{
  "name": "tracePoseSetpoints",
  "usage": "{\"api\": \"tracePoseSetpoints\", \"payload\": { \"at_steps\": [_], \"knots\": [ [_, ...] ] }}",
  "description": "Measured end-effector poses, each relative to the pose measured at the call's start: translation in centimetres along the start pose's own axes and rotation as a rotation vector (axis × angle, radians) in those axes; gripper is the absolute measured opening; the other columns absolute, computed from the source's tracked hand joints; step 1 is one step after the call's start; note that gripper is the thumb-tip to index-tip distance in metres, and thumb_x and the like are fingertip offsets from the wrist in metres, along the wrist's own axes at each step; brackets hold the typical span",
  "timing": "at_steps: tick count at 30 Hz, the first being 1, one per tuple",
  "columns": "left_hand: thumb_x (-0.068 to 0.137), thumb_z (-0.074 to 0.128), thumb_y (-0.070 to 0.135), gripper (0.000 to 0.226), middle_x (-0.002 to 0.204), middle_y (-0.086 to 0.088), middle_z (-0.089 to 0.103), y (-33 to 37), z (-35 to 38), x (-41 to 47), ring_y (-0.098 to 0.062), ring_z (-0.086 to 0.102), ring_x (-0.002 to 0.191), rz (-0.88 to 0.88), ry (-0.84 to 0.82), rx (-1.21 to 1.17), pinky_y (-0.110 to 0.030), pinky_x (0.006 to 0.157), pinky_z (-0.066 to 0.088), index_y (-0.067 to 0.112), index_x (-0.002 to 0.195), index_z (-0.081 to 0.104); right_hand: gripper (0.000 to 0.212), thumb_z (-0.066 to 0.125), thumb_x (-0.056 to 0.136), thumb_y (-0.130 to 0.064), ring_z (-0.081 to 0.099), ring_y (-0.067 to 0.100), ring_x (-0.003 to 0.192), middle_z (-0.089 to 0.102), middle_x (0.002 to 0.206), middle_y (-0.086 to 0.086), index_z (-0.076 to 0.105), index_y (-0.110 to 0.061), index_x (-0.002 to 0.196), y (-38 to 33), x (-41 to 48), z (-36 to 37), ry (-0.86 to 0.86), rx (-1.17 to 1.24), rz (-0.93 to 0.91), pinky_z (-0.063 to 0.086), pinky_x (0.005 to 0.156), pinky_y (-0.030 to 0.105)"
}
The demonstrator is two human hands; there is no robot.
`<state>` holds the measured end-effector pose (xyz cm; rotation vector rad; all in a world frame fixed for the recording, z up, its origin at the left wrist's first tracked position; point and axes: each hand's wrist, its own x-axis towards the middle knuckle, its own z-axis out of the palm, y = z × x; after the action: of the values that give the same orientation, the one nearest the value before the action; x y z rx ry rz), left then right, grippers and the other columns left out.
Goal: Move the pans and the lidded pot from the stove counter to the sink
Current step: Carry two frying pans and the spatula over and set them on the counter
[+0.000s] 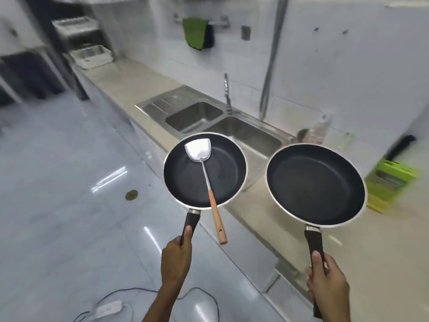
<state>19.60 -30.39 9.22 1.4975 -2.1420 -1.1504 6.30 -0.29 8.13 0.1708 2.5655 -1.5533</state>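
Note:
My left hand (175,259) grips the black handle of a smaller black frying pan (229,173), held level in the air in front of the counter edge. A metal spatula (204,168) with a wooden handle lies in that pan, its handle sticking out over the rim toward me. My right hand (327,282) grips the handle of a larger black frying pan (315,184), held over the counter. The double-basin steel sink (264,140) lies just beyond both pans. No lidded pot is in view.
A faucet (227,94) rises behind the sink. To the right stand a green box (392,184) and a plastic bottle (321,129). A green cloth (195,33) hangs on the wall. White baskets (91,56) sit at the counter's far end. A power strip and cable (104,309) lie on the floor.

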Motion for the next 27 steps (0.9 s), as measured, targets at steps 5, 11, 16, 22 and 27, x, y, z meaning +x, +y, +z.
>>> {"api": "tracePoseSetpoints", "payload": {
  "at_steps": [5,11,16,22,27],
  "knots": [
    [0.095,0.036,0.068,0.071,0.061,-0.006,0.067,-1.4,-5.5,5.6,-0.021,0.064,0.058,-0.047,0.109,-0.005,-0.044,0.059,0.060,0.011,0.064,0.065,0.025,0.052,0.102,-0.041,0.055,0.022,0.033,0.066,0.057,0.008,0.065,-0.021,0.094,-5.9,0.6,7.4,-0.091,-0.019,-0.064,0.043,0.031,0.024],
    [0.095,0.038,0.068,0.069,0.062,-0.008,0.067,-1.6,-8.1,12.6,-0.023,0.064,0.057,-0.141,0.159,-0.071,-0.044,0.059,0.060,0.012,0.063,0.063,0.021,0.052,0.102,-0.038,0.049,0.017,0.031,0.063,0.053,0.006,0.065,-0.025,0.092,-11.7,3.8,16.6,-0.230,-0.013,-0.140,0.043,0.032,0.027],
    [0.093,0.040,0.070,0.069,0.060,-0.006,0.067,-1.1,-8.6,20.9,-0.020,0.062,0.054,-0.205,0.203,-0.108,-0.037,0.055,0.055,0.013,0.063,0.064,0.020,0.052,0.102,-0.041,0.051,0.019,0.031,0.064,0.054,0.004,0.063,-0.030,0.088,-16.7,8.6,25.5,-0.320,-0.010,-0.192,0.043,0.032,0.027],
    [0.093,0.041,0.070,0.068,0.063,-0.009,0.069,1.2,-8.9,33.1,-0.020,0.061,0.054,-0.262,0.237,-0.123,-0.033,0.054,0.052,0.013,0.065,0.066,0.031,0.054,0.102,-0.036,0.048,0.024,0.031,0.061,0.053,0.009,0.061,-0.017,0.079,-23.2,16.6,36.3,-0.407,-0.009,-0.187,0.044,0.038,0.031],
    [0.091,0.040,0.072,0.071,0.063,-0.010,0.069,3.5,-9.2,42.5,-0.020,0.061,0.054,-0.304,0.260,-0.139,-0.032,0.054,0.050,0.011,0.066,0.065,0.028,0.052,0.103,-0.033,0.049,0.021,0.031,0.061,0.054,0.010,0.063,-0.017,0.083,-29.4,22.1,43.6,-0.450,-0.048,-0.214,0.042,0.033,0.028]
  ]
}}
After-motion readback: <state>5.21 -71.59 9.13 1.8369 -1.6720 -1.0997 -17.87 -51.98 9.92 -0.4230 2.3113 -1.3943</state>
